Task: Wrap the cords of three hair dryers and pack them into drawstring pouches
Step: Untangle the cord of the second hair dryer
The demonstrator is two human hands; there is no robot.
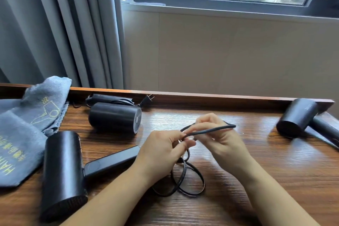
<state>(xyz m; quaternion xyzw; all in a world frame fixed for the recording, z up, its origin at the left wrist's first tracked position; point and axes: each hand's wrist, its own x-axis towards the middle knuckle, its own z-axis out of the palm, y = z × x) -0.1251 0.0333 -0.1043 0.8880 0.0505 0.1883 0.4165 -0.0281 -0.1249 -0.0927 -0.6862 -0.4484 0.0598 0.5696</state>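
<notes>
A black hair dryer [63, 172] lies on the wooden table at the front left, its handle [111, 159] pointing right. Its black cord [185, 180] lies in loose loops in front of me. My left hand [161, 152] pinches the cord near the loops, and my right hand [218, 135] holds a folded bend of the same cord lifted above the table. A second black dryer [115, 116] sits behind, with its cord bundled and its plug [146, 100] by the back rim. A third dryer [300, 117] lies at the far right.
Grey drawstring pouches [23, 128] with yellow print are piled at the table's left end. A raised wooden rim [211, 97] runs along the table's back edge. Behind it are a grey curtain [60, 27], a beige wall and a window.
</notes>
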